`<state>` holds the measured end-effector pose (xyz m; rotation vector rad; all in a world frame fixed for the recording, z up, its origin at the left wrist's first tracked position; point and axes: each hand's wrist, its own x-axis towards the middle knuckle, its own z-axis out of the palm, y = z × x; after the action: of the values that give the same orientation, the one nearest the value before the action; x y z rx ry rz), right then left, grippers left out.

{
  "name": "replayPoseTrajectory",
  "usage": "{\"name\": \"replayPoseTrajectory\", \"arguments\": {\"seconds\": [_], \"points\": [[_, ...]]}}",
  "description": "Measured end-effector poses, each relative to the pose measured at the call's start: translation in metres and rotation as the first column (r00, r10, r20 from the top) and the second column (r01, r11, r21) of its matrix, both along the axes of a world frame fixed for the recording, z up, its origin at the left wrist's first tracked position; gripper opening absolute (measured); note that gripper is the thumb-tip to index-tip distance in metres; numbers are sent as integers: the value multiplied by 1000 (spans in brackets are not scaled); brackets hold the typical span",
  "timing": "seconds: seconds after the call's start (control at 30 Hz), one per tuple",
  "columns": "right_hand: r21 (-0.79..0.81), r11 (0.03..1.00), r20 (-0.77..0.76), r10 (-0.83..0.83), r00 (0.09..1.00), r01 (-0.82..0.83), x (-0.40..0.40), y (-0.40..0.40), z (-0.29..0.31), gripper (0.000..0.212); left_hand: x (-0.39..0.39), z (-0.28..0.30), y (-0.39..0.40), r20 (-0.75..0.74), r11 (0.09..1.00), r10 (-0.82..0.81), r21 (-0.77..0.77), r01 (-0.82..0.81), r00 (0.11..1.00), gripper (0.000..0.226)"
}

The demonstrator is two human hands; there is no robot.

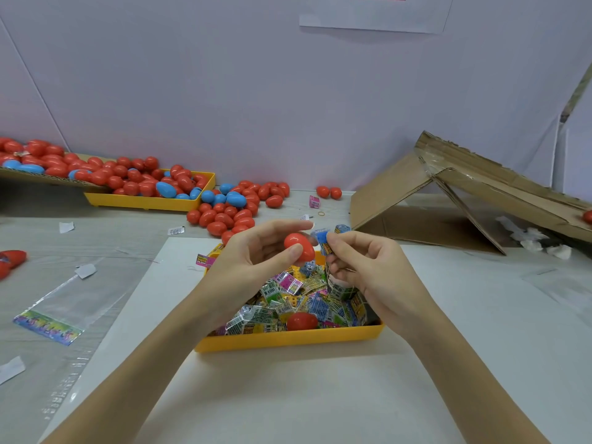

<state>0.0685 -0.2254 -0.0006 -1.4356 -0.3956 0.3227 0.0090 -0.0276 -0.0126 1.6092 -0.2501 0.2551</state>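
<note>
My left hand [256, 261] holds a red plastic egg half [299, 246] between thumb and fingers, above a yellow tray [288, 342]. My right hand [368, 264] pinches a small blue toy packet [323, 240] right beside the egg's open end, with another packet tucked under its fingers. The tray is full of small colourful packets [288, 302], and one red egg [301, 321] lies among them near the front rim.
A second yellow tray [150, 203] and a cardboard sheet at the back left carry several red and blue eggs [224, 209], some spilled onto the table. A folded cardboard box [448, 200] lies at right. Clear plastic bags [61, 312] lie at left.
</note>
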Motion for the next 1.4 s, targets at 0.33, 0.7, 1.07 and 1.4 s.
{"name": "replayPoseTrajectory", "arguments": {"seconds": [0.33, 0.7, 1.07, 1.4], "points": [[-21, 999, 16, 31, 999, -31, -1, 1, -1, 18, -1, 1, 0, -12, 999, -2, 43, 3, 1000, 39], [-108, 994, 119, 32, 992, -19, 0, 0, 0, 26, 1, 0, 1, -47, 1000, -15, -10, 14, 999, 31], [-158, 986, 181, -25, 983, 54, 0, -1, 1, 28, 0, 0, 1, -53, 1000, -7, -14, 7, 999, 26], [-189, 980, 175, -22, 984, 55, 0, -1, 2, 32, 0, 1, 0, -53, 1000, 13, 18, -12, 998, 28]]}}
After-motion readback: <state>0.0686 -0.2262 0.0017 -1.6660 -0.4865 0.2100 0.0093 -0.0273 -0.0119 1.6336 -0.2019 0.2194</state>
